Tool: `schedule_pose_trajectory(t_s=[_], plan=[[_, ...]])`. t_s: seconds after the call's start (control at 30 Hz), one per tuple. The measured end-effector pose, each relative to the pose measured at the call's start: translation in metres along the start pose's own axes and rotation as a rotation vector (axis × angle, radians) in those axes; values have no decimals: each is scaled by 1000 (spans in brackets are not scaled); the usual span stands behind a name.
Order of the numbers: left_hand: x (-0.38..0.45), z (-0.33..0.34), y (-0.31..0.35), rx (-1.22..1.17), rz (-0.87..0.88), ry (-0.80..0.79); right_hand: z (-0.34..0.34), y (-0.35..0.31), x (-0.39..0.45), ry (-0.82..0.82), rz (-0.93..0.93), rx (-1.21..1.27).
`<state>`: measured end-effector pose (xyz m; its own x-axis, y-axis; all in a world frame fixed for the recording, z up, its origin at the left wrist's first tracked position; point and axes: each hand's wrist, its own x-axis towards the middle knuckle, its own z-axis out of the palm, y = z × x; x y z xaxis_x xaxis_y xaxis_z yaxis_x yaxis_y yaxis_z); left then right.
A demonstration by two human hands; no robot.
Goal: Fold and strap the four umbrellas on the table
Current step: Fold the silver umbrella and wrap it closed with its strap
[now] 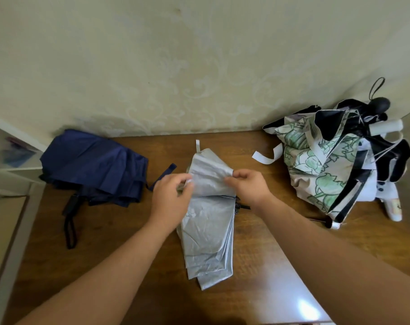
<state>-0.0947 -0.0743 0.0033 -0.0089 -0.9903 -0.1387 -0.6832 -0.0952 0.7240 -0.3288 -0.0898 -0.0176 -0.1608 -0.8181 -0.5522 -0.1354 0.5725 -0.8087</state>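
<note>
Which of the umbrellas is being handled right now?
The silver-grey umbrella in the middle: both hands pinch its canopy. The navy blue umbrella and the green floral umbrella lie untouched at the sides.

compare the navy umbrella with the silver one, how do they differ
The navy umbrella lies untouched at the table's left; the silver umbrella lies in the middle, its fabric pinched by the left hand and right hand. Navy's black handle and wrist loop show; silver's handle is hidden. Both are collapsed, straps loose.

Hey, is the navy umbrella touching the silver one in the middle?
Apart. The head view shows bare brown table between the navy umbrella and the silver umbrella; even the navy strap stops short of the silver fabric.
</note>
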Motion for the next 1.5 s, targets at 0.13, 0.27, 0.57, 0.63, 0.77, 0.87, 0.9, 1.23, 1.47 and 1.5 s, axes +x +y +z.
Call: schedule_pose_trajectory(t_s=[0.13, 0.27, 0.57, 0.63, 0.77, 0.87, 0.9, 1.23, 1.47, 1.5], plan=[[17, -14, 29, -349, -301, -115, -2, 14, -35, -46, -38, 52], [5, -20, 44, -443, -314, -251, -5, 28, -61, -31, -52, 88], [-55, -23, 29, -391, -280, -288, 0, 45, -93, -125, 91, 220], [-67, -23, 24, -372, -293, -292, 4, 43, -98, -137, 150, 299], [-84, -17, 10, -319, -306, -254, 7, 41, -106, -166, 283, 379], [-90, -12, 1, -319, -353, -192, 9, 41, -111, -172, 274, 326], [-91, -11, 0, -332, -365, -176, 10, 42, -113, -168, 274, 319], [-107, 3, -21, -171, -438, -226, 19, 66, -115, -127, 327, 219], [-115, 9, -34, -10, -423, -224, 29, 78, -108, -46, 371, 133], [-116, 10, -36, -6, -440, -234, 30, 81, -106, -30, 374, 103]])
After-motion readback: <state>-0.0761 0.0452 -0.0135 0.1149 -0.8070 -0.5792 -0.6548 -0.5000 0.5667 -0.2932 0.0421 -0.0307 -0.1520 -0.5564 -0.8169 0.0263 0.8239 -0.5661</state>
